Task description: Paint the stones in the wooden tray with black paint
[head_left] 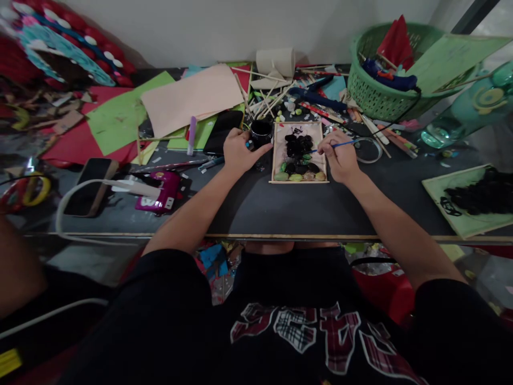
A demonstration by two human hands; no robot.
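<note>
My right hand (pixel 339 156) is closed around a thin blue paintbrush (pixel 343 143), its tip over a small framed picture (pixel 325 174). Inside the light wooden border lie black-painted shapes, with green and yellowish pebbles (pixel 296 177) along the near edge. Just left of the picture is a small round jar (pixel 261 128), dark inside. My left hand (pixel 239 151) curls against the jar, its thumb stretched across the near side toward the frame. A bit of blue shows by its fingers, too small to name.
Coloured paper (pixel 192 99), sticks and scraps crowd the back. A green basket (pixel 372 91) and a tilted bottle (pixel 465 115) stand right, near another black-decorated panel (pixel 452 184). A phone (pixel 90 187) and a purple socket block (pixel 162 190) with a white cable lie left. Another person's arm (pixel 18 267) shows.
</note>
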